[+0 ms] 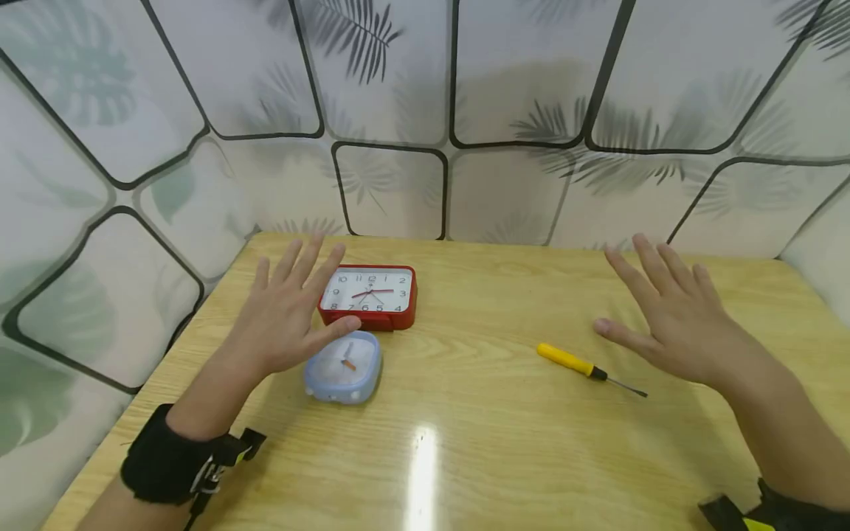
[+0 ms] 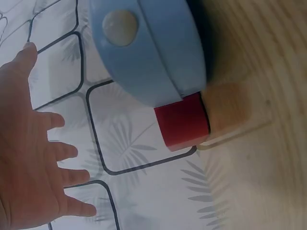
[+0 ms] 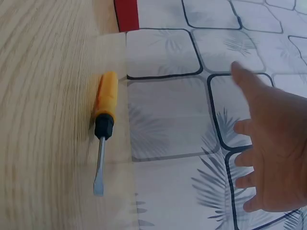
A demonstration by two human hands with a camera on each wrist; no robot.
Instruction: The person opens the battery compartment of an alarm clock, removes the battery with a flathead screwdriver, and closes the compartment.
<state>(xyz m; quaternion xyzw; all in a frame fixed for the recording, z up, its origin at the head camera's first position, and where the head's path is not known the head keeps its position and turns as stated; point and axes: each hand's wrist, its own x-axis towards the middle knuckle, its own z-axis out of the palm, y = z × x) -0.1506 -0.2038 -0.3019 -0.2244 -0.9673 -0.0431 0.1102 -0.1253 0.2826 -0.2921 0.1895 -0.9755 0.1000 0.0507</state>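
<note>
My left hand [image 1: 285,317] hovers with spread fingers above the left of the table, holding nothing. Beside it stands a red rectangular alarm clock [image 1: 398,318], its left edge partly covered by the fingers. In front of that sits a small light-blue clock [image 1: 343,372], just below my left thumb in the head view; it looms large in the left wrist view [image 2: 148,52]. On the right, my right hand [image 1: 684,332] is raised with fingers apart, holding nothing. Left of it lies a flat-blade screwdriver [image 1: 564,358] with a yellow handle, its metal tip pointing right and toward me.
The light wooden table [image 1: 478,442] reaches back to a wall [image 1: 392,192] covered in a leaf and dark-line pattern, which also encloses the left side. Black straps with small cameras [image 1: 166,457] sit on both wrists. A bright light reflection crosses the table's front.
</note>
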